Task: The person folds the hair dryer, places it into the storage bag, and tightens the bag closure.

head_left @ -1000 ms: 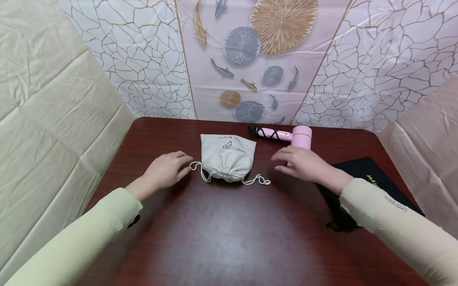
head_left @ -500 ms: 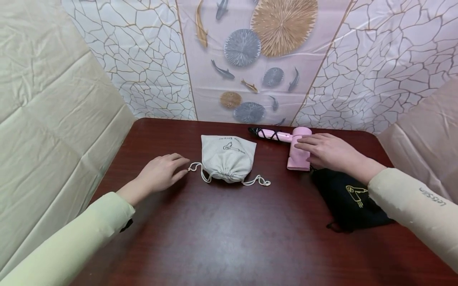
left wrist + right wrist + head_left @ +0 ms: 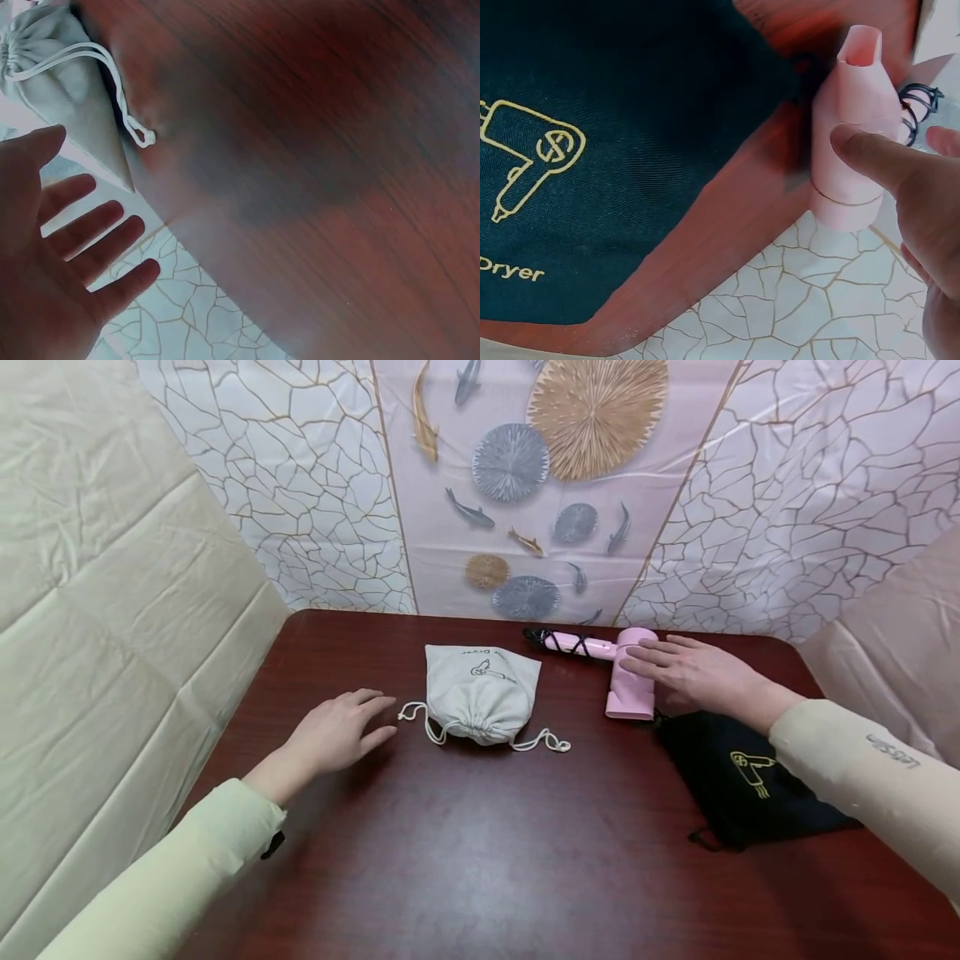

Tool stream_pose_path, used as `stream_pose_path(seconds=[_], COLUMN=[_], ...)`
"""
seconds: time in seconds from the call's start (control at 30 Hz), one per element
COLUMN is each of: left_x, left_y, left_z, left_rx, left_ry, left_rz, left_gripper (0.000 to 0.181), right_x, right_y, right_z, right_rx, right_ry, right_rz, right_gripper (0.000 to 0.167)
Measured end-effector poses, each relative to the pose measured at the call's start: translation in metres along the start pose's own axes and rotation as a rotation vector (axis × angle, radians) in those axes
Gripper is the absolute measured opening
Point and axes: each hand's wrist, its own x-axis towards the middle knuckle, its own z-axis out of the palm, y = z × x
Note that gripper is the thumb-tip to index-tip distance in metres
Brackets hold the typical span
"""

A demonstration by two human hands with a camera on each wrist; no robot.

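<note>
A pink hair dryer (image 3: 632, 693) lies near the table's back right, its black cord wound round the handle. My right hand (image 3: 705, 677) is spread above its barrel with fingers extended; whether they touch it I cannot tell. In the right wrist view the thumb (image 3: 874, 154) overlaps the pink barrel. A pale grey drawstring bag (image 3: 483, 693) with a printed dryer picture lies at the table's middle, its neck gathered. My left hand (image 3: 337, 735) hovers left of it, fingers relaxed and holding nothing, close to one white cord (image 3: 411, 711).
A black drawstring bag (image 3: 738, 777) with a gold dryer drawing lies flat at the right, partly beneath my right forearm. Behind the dark red table (image 3: 465, 843) hangs a patterned cloth (image 3: 322, 485). Pale cloth (image 3: 97, 568) stands along the left side.
My right hand has moved rightward from the dryer's left to over its right side, uncovering more of the dryer and black bag. The left hand has drawn back slightly.
</note>
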Motion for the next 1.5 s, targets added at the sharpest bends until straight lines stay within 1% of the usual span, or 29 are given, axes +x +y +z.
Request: stream_pose_path(seconds=[0.17, 0.33, 0.47, 0.67, 0.73, 0.87, 0.93, 1.07, 1.13, 1.23, 1.3, 1.4, 1.5], left_x=[-0.007, -0.013, -0.016, -0.019, -0.02, -0.02, -0.02, -0.021, -0.021, -0.021, -0.021, -0.021, -0.022], left_y=[0.003, 0.005, 0.007, 0.007, 0.006, 0.004, 0.003, 0.004, 0.005, 0.006, 0.006, 0.007, 0.007], left_z=[-0.002, -0.002, -0.001, 0.003, 0.005, 0.006, 0.007, 0.006, 0.006, 0.007, 0.007, 0.008, 0.009], left_rx=[0.018, 0.019, 0.008, 0.001, -0.001, -0.008, -0.01, -0.008, -0.006, -0.004, -0.002, 0.002, 0.004], left_ry=[-0.029, -0.029, -0.038, -0.053, -0.051, -0.044, -0.042, -0.034, -0.027, -0.022, -0.025, -0.028, -0.032], left_rz=[-0.016, -0.018, -0.017, -0.012, -0.01, -0.003, 0.001, 0.009, 0.015, 0.021, 0.02, 0.019, 0.016], left_gripper=[0.049, 0.048, 0.047, 0.046, 0.046, 0.046, 0.047, 0.046, 0.045, 0.044, 0.046, 0.046, 0.046], right_x=[0.002, 0.007, 0.011, 0.014, 0.016, 0.022, 0.026, 0.036, 0.041, 0.046, 0.047, 0.05, 0.052], right_y=[0.005, 0.006, 0.006, 0.006, 0.005, 0.005, 0.002, -0.007, -0.012, -0.018, -0.021, -0.027, -0.032], right_z=[0.012, 0.02, 0.023, 0.025, 0.024, 0.026, 0.026, 0.024, 0.023, 0.024, 0.025, 0.026, 0.027], right_rx=[-0.006, -0.009, -0.017, -0.02, -0.014, 0.021, 0.054, 0.111, 0.137, 0.171, 0.18, 0.189, 0.191], right_ry=[0.021, 0.022, 0.0, -0.042, -0.034, 0.006, -0.001, -0.024, 0.006, 0.075, 0.101, 0.122, 0.124], right_rz=[-0.039, -0.067, -0.082, -0.083, -0.087, -0.096, -0.082, -0.025, 0.001, 0.032, 0.054, 0.078, 0.093], right_gripper=[0.08, 0.074, 0.073, 0.075, 0.074, 0.07, 0.07, 0.072, 0.07, 0.067, 0.066, 0.066, 0.066])
